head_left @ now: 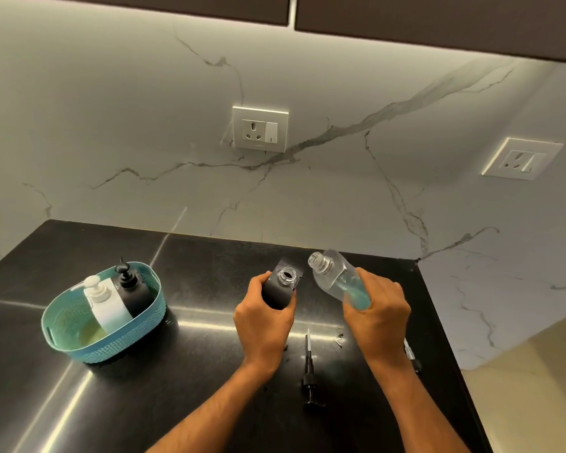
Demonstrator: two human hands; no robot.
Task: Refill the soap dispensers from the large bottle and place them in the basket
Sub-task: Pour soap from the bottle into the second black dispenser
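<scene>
My left hand (261, 317) grips a black soap dispenser (280, 287) on the counter; its clear threaded neck is open and uncapped. My right hand (378, 313) grips a clear large bottle (335, 276) with blue soap at its bottom, tilted so its open mouth points up and left, close beside the dispenser's neck. A teal basket (95, 346) at the left holds a white dispenser (107, 304) and a black dispenser (131, 284), both with pumps on.
A black pump head with its tube (309, 371) lies on the black counter (177, 371) between my forearms. Another pump (411, 354) lies partly hidden behind my right wrist. The counter's right edge runs close by my right arm. Marble wall with sockets behind.
</scene>
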